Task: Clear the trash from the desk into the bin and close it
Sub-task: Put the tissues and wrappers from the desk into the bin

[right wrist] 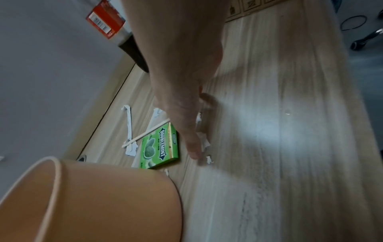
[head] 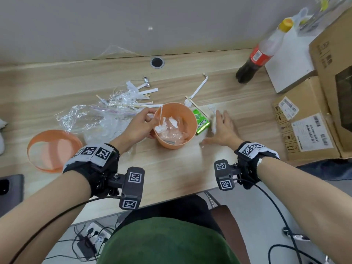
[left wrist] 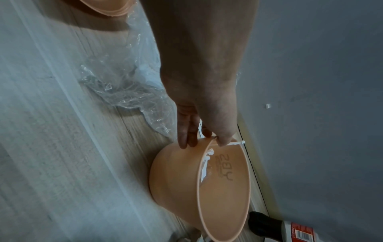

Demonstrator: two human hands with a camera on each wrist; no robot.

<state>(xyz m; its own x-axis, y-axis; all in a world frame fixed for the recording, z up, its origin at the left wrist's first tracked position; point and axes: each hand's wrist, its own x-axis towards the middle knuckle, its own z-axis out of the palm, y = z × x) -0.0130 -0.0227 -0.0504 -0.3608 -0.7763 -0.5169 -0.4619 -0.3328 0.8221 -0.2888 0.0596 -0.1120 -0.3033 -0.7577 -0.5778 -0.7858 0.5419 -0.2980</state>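
The orange bin [head: 175, 126] stands on the desk with crumpled plastic and white paper inside. My left hand [head: 150, 119] grips its near-left rim, fingers outside [left wrist: 186, 131] the bin [left wrist: 176, 180], and pins a white paper strip [left wrist: 236, 143] at the rim. My right hand [head: 219, 126] lies flat on the desk with straight fingers, just right of a green Doublemint gum box [head: 201, 121]. White paper scraps [right wrist: 204, 140] lie under and beside that hand [right wrist: 192, 131]. The orange lid [head: 53, 149] rests on the desk at the left.
Clear plastic bags [head: 91, 121], wrapped sticks [head: 133, 96], a white paper strip [head: 200, 86] and a wooden stick [head: 192, 103] litter the desk behind the bin. A cola bottle [head: 255, 60] and cardboard boxes [head: 304, 121] stand at the right. A phone [head: 9, 187] lies at the front left.
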